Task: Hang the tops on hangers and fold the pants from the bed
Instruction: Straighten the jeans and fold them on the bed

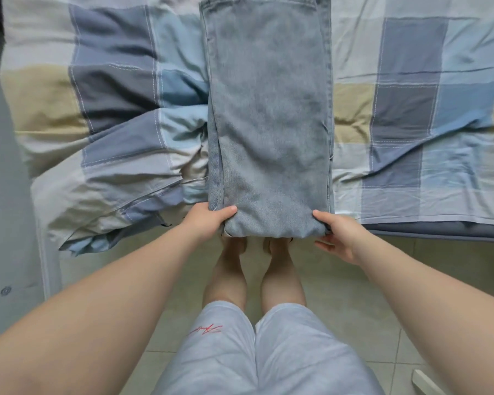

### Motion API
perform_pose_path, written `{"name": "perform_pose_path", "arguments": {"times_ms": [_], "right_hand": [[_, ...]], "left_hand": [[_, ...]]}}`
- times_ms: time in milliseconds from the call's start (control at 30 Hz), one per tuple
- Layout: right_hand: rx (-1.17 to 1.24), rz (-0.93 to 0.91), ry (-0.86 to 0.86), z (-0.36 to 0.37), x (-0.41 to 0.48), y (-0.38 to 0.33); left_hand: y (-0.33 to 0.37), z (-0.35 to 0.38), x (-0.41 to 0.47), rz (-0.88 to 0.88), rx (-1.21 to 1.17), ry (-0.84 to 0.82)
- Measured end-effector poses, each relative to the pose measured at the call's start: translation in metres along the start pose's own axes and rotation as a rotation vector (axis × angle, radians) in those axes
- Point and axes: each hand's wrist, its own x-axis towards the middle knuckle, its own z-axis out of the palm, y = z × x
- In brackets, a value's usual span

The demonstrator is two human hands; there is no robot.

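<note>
Faded light-blue denim pants (pixel 268 124) lie on the bed as one long narrow strip, one leg laid over the other. They run straight away from the grip, with a back pocket showing at the far end. The person's left hand (pixel 211 220) pinches the near left corner, thumb on top and fingers tucked beneath. The right hand (pixel 337 235) takes the near right corner the same way, so both hands are closed on the cloth at the mattress edge. To my eye the lengthwise fold is done, and carrying this held end toward the pocket is what remains for this pair. Either side of the hands spreads a rumpled patchwork quilt of blue, grey and beige squares (pixel 411 109), with no other clothes on the part I can see. Far left of the grip is a grey buttoned fabric (pixel 0 195), perhaps a top; whether it is on a hanger I cannot tell.
</note>
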Motion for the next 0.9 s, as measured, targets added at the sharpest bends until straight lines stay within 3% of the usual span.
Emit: {"name": "perform_pose_path", "arguments": {"times_ms": [300, 600, 900], "right_hand": [[0.265, -0.066, 0.048, -0.01, -0.096, -0.046], [0.367, -0.278, -0.045, -0.004, -0.172, -0.174], [0.327, -0.42, -0.001, 0.026, -0.137, -0.334]], "left_hand": [[0.048, -0.019, -0.059, -0.114, -0.269, 0.075], [0.173, -0.068, -0.096, 0.067, -0.684, 0.17], [0.325, -0.109, -0.041, 0.215, -0.676, 0.139]]}}
